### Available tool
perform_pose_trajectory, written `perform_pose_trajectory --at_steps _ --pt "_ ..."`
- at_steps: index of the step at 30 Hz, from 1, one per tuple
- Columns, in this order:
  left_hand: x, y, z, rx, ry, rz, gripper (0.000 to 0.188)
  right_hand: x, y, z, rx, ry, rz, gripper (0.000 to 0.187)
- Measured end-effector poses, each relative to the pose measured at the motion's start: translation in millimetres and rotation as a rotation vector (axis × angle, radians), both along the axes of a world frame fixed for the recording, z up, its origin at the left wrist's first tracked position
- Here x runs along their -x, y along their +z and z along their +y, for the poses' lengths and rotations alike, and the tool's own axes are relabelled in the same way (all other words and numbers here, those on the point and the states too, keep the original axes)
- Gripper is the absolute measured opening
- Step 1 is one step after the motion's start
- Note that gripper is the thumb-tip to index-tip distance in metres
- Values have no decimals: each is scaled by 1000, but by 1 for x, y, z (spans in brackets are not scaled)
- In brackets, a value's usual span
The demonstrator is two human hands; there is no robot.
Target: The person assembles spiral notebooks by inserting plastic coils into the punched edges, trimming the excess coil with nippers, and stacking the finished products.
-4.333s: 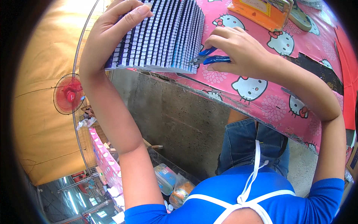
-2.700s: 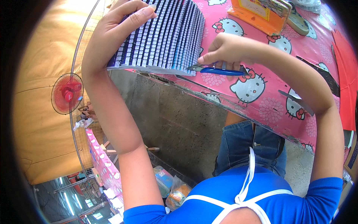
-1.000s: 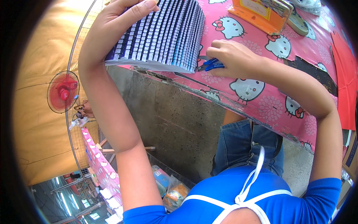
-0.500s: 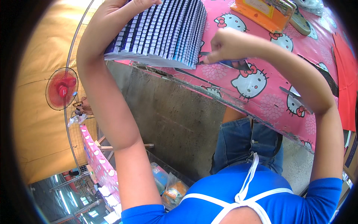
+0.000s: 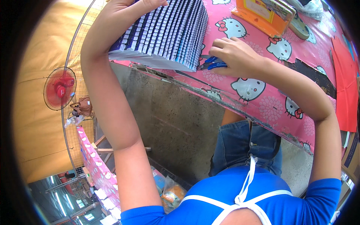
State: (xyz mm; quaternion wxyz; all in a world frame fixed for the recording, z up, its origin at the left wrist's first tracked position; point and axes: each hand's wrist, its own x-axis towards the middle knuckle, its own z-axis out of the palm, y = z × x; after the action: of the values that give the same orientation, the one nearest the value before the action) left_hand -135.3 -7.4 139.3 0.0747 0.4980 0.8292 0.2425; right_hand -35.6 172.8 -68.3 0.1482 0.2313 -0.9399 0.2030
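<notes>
A tight row of spiral-bound booklets (image 5: 161,35), with dark blue and white edges, stands at the table's near edge. My left forearm runs along its left side, and my left hand (image 5: 125,8) grips its far end. The thumb lies over the bindings; the other fingers are mostly cut off by the top edge. At the booklets' right corner, my right hand (image 5: 234,54) is closed on small blue-handled pliers (image 5: 214,63). Their jaws point left toward the lowest corner of the bindings; I cannot tell whether they touch it.
A pink cartoon-print cover lies over the table (image 5: 270,107). Farther back are an orange holder (image 5: 264,17), a roll of tape (image 5: 300,27) and a plastic bag (image 5: 309,8). Red sheets (image 5: 344,86) lie far right. A red fan (image 5: 60,88) stands left by a wire grid.
My right hand has shifted slightly right and turned. The blue pliers, earlier mostly hidden beneath the hand and wrist, now show in its grip beside the booklets' corner. My left hand stays on the booklets.
</notes>
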Motion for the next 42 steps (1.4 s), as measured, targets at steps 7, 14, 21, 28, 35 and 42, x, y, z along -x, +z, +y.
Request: perform_pose_trajectory --at_steps 7,14,21,28,35,42 --pt "7 0 -8 11 -3 141 24 28 61 -6 345 -211 -1086 49" --pt "-7 -29 -53 -1426 289 1111 36 -23 44 46 -89 -459 -299 37" --pt "-95 -182 -55 -1757 845 -938 28 2 -2 53 166 -336 90 57" --pt "-56 -217 6 -1717 906 -742 61 130 1 33 550 -370 -398 48" --pt "-11 -210 -21 -1578 731 -984 50 103 -29 42 454 -362 -243 43" --pt "118 -220 -110 -1150 527 -1315 39 3 16 -41 444 -299 -467 49"
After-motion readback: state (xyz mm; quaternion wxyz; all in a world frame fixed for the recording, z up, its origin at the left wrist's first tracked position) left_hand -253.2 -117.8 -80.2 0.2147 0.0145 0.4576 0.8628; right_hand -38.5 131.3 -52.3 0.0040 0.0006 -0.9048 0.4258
